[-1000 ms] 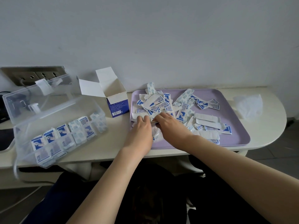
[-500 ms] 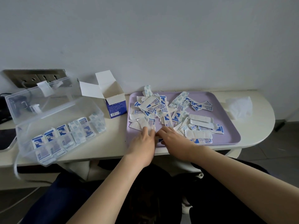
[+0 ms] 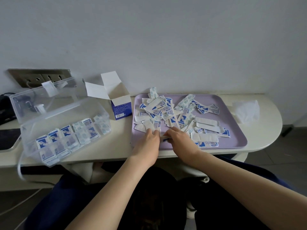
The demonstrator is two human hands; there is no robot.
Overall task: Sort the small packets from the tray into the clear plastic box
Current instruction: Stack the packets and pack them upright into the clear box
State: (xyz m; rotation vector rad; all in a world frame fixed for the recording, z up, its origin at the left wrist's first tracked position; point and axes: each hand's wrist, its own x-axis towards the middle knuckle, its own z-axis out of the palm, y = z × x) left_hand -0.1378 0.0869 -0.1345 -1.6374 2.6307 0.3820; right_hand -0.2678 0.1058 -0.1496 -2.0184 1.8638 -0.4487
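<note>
A lilac tray (image 3: 232, 113) lies on the white table, with a loose pile of blue-and-white small packets (image 3: 166, 108) across it. My left hand (image 3: 149, 141) and my right hand (image 3: 180, 140) meet at the tray's near-left part. Between their fingertips they pinch a small white bunch of packets (image 3: 164, 137); how many is hidden by the fingers. The clear plastic box (image 3: 54, 117) stands open at the left, apart from both hands. A row of upright packets (image 3: 66, 135) fills its front compartments.
An opened blue-and-white cardboard carton (image 3: 119, 107) stands between the box and the tray. Crumpled clear wrap (image 3: 247, 112) lies on the table's right end. A wall socket strip (image 3: 39, 78) sits behind the box, and a dark device (image 3: 6, 107) lies at the far left.
Both hands have drawn back from the pile toward the tray's near edge, staying together on a small bunch of packets. The camera view has shifted slightly.
</note>
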